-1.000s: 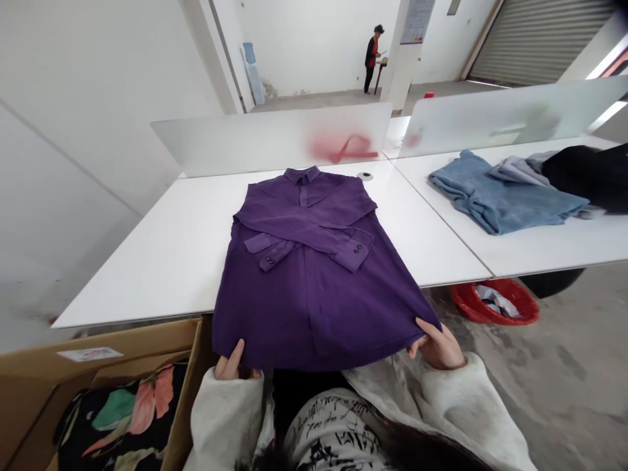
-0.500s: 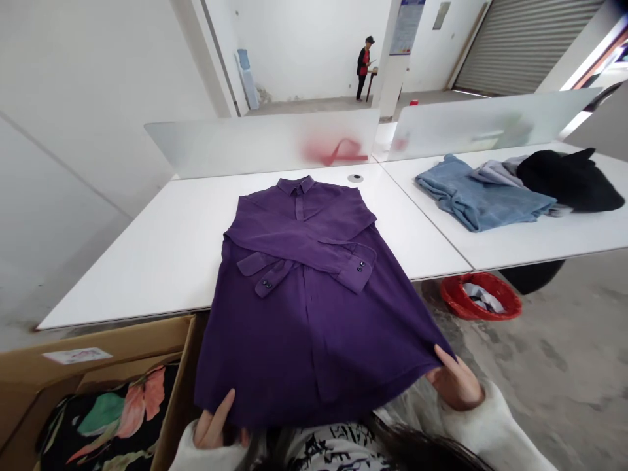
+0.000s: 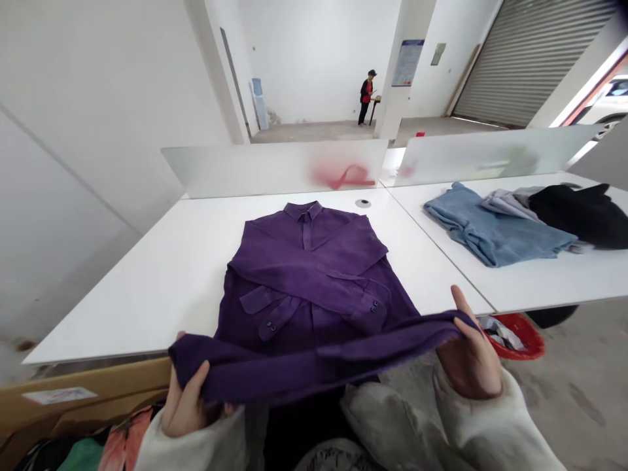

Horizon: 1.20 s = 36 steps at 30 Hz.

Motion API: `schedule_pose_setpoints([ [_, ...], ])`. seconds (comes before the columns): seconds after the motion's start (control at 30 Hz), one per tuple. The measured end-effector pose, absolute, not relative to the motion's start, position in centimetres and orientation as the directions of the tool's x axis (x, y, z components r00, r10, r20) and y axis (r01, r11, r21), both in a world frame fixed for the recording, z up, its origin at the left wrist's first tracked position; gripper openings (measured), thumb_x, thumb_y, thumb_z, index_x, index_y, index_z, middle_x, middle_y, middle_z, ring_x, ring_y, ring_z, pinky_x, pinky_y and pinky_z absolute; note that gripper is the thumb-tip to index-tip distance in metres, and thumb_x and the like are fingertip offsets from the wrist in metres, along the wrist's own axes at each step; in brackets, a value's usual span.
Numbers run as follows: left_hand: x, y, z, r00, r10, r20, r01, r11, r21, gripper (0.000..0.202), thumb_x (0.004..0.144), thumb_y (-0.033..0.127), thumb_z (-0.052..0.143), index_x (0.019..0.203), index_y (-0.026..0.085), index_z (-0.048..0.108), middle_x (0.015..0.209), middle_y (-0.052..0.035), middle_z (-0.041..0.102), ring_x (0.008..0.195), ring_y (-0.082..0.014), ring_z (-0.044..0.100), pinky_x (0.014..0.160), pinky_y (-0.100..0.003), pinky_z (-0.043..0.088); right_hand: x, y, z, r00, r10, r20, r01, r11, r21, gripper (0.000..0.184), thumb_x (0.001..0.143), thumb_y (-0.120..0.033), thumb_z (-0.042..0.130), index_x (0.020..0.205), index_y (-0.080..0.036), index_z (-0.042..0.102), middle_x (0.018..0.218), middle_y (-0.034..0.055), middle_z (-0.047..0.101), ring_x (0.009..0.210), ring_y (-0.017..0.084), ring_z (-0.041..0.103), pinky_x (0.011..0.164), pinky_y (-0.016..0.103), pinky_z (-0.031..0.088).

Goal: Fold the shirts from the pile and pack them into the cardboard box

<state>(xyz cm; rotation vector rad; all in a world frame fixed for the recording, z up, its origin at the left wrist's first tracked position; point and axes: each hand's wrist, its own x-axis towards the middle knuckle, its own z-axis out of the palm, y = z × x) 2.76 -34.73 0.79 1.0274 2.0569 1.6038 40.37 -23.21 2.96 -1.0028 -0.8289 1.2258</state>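
A hall with a concrete floor (image 3: 564,392), two white tables (image 3: 147,288) meeting at a seam, and two frosted dividers (image 3: 275,167) along the far edge. On the left table, one purple shirt (image 3: 304,261), collar toward the dividers, sleeves crossed over the front. Its hem (image 3: 314,366) lifted off the table, raised past the near edge. Left hand (image 3: 186,405) curled, gripping the hem; right hand (image 3: 468,353) half open, fingers spread upward, hem pressed into the palm. Three garments heaped on the other table: one blue denim piece (image 3: 495,229), one grey piece (image 3: 515,199), one black piece (image 3: 579,216). Wide bare tabletop left of the shirt, narrower strip right of it.
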Motion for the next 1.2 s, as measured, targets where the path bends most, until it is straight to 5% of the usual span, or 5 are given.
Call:
schedule_pose_setpoints([
  [0.2,1.0,-22.7,7.5,-0.749,0.649,0.131,-0.141,-0.35,0.926,0.081,0.065,0.024,0.062,0.141,0.019,0.035,0.053,0.0083,0.046,0.032,-0.008,0.043,0.029,-0.02,0.037,35.8,-12.4,6.4,0.191,0.968,0.165,-0.458,0.237,-0.857,0.04,0.078,-0.03,0.056,0.117,-0.028,0.056,0.056,-0.0067,0.053,0.057,0.011,0.058,0.067,0.026,0.049],
  [0.37,-2.2,-11.3,11.6,-0.703,0.655,0.279,-0.062,-0.447,0.893,0.062,0.078,0.018,0.05,0.139,0.018,0.036,0.063,0.0069,0.047,0.037,-0.0051,0.048,0.039,-0.017,0.042,31.7,-0.5,8.5,0.139,0.922,0.36,-0.408,0.385,-0.828,0.024,0.08,-0.027,0.046,0.103,-0.025,0.052,0.065,-0.0049,0.059,0.071,0.012,0.063,0.08,0.031,0.049],
  [0.6,-4.6,-0.7,7.4,-0.452,0.853,0.259,0.445,-0.036,0.895,0.081,0.094,0.036,0.039,0.145,0.008,-0.017,0.117,-0.0173,0.062,0.103,-0.0175,0.062,0.095,-0.033,0.042,27.7,9.3,3.7,-0.094,0.964,0.248,0.305,0.265,-0.915,0.064,0.088,-0.033,0.042,0.143,-0.013,0.018,0.126,0.0144,0.057,0.117,0.02,0.054,0.102,0.039,0.037],
  [0.73,-4.9,-1.5,1.3,-0.3,0.937,0.179,0.859,0.184,0.478,0.07,0.094,0.037,0.032,0.145,-0.003,0.007,0.137,-0.0269,0.044,0.129,-0.0301,0.042,0.106,-0.045,0.029,27.6,8.6,-1.3,-0.333,0.932,0.144,0.826,0.362,-0.432,0.063,0.093,-0.037,0.038,0.146,-0.009,0.021,0.146,0.0188,0.035,0.136,0.028,0.029,0.111,0.045,0.019],
  [1.2,-4.9,-2.7,-1.4,-0.343,0.924,0.17,0.937,0.323,0.135,0.058,0.093,0.036,0.023,0.143,0.008,0.031,0.15,-0.0151,0.029,0.14,-0.0306,0.02,0.113,-0.052,0.011,27.7,8.1,-2.7,-0.238,0.971,0.039,0.966,0.24,-0.09,0.059,0.095,-0.053,0.019,0.148,-0.028,0.023,0.154,0.0057,0.021,0.141,0.032,0.013,0.11,0.056,0.014],
])
